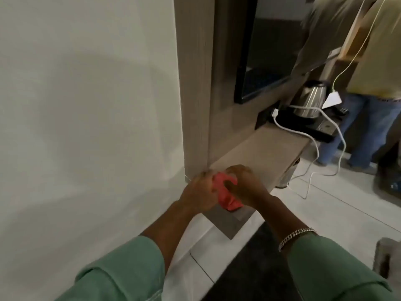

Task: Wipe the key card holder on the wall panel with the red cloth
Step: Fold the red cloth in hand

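A red cloth (227,197) is bunched between both of my hands, low in the middle of the head view. My left hand (200,192) grips its left side. My right hand (244,185) grips its right side, thumb pressed into the fabric. Both hands hover at the near end of a beige counter (264,148), beside the wood-grain wall panel (195,83). No key card holder shows in this view.
A plain white wall (86,105) fills the left. On the counter's far end stand a steel kettle (311,99) on a black tray, with white cables (312,144) trailing down. A dark screen (260,61) hangs on the panel. Two people (373,83) stand at the right.
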Demonstrator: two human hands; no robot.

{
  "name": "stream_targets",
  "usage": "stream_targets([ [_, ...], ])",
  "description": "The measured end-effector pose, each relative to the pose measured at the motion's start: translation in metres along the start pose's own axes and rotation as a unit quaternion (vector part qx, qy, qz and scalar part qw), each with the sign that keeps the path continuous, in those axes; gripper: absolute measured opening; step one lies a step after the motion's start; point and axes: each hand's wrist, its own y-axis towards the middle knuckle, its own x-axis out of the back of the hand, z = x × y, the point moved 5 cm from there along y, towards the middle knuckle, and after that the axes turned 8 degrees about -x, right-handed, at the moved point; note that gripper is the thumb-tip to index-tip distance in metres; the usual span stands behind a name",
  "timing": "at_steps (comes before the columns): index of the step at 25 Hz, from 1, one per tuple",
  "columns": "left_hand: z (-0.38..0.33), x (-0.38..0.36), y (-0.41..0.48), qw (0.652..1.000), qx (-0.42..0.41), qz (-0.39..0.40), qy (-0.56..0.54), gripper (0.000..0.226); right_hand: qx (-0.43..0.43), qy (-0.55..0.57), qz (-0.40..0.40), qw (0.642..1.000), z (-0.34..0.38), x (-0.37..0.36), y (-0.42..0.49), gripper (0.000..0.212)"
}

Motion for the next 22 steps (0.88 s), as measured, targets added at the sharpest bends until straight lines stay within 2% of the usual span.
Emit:
stream_targets([
  [2, 0.014, -0.033, 0.01, 0.999, 0.005, 0.043, 0.01, 0.054, -0.02, -0.045, 0.051, 0.998, -0.019, -0.029, 0.012, 0.051],
  [3, 0.021, -0.046, 0.011, 0.999, 0.021, 0.04, 0.005, 0.051, -0.032, -0.041, 0.063, 0.997, -0.029, -0.043, 0.016, 0.054],
  [4, 0.028, -0.055, 0.013, 0.998, 0.051, 0.021, -0.008, 0.044, -0.05, -0.024, 0.073, 0.996, -0.035, -0.05, 0.016, 0.054],
  [7, 0.036, -0.069, 0.021, 0.976, 0.152, -0.122, -0.1, 0.033, -0.059, 0.064, 0.044, 0.995, -0.047, -0.056, 0.024, 0.048],
  [9, 0.033, -0.071, 0.021, 0.94, 0.224, -0.2, -0.164, 0.036, -0.062, 0.12, 0.035, 0.99, -0.047, -0.048, 0.025, 0.047],
  [11, 0.032, -0.071, 0.014, 0.907, 0.268, -0.245, -0.214, 0.029, -0.069, 0.16, 0.04, 0.984, -0.047, -0.045, 0.02, 0.049],
  [12, 0.035, -0.072, 0.009, 0.886, 0.3, -0.252, -0.249, 0.028, -0.076, 0.18, 0.047, 0.98, -0.047, -0.045, 0.013, 0.047],
  [14, 0.041, -0.074, -0.004, 0.816, 0.37, -0.24, -0.374, 0.044, -0.092, 0.222, 0.074, 0.968, -0.047, -0.046, -0.001, 0.042],
  [15, 0.044, -0.072, -0.012, 0.781, 0.384, -0.229, -0.436, 0.053, -0.094, 0.234, 0.087, 0.964, -0.044, -0.047, -0.009, 0.04],
  [16, 0.045, -0.065, -0.021, 0.763, 0.38, -0.222, -0.474, 0.057, -0.09, 0.238, 0.094, 0.962, -0.038, -0.047, -0.017, 0.039],
  [17, 0.044, -0.055, -0.031, 0.76, 0.364, -0.215, -0.493, 0.056, -0.084, 0.238, 0.093, 0.963, -0.029, -0.045, -0.026, 0.039],
  [19, 0.04, -0.024, -0.053, 0.777, 0.313, -0.212, -0.503, 0.043, -0.048, 0.226, 0.073, 0.97, -0.001, -0.038, -0.045, 0.044],
  [22, 0.028, 0.037, -0.091, 0.817, 0.247, -0.207, -0.478, 0.03, 0.089, 0.158, 0.023, 0.983, 0.068, -0.025, -0.079, 0.061],
])
